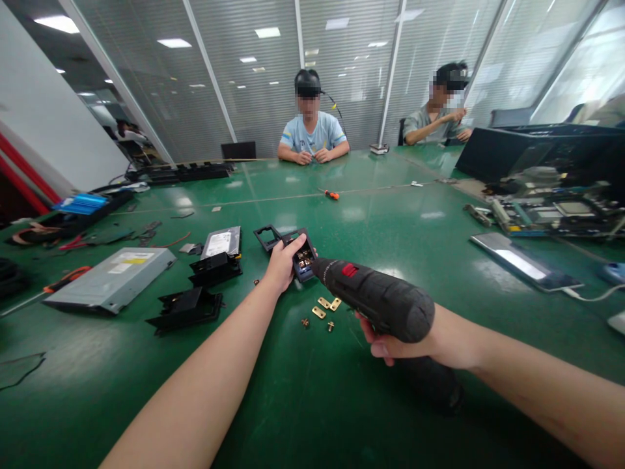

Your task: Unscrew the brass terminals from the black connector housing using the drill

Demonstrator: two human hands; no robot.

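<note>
My left hand [284, 262] grips a small black plastic housing [305, 259] with brass-coloured metal parts inside. A black frame-like piece [267, 238] lies just behind it, touching or very near the hand. In my right hand [383, 342] is a black cordless drill [378, 296] with a red switch on top. Its nose points at the housing; the bit's tip is hidden, so contact cannot be told. On the table below the housing are several brass plates [319, 312] and loose screws [331, 326].
Two black plastic pieces [188, 306], a hard drive [222, 242] and a silver disc drive [114, 277] lie left. An orange-handled screwdriver [332, 195] lies ahead. A phone [525, 260] on a cable and circuit boards [547, 212] are right. Two people sit across the green table [273, 404].
</note>
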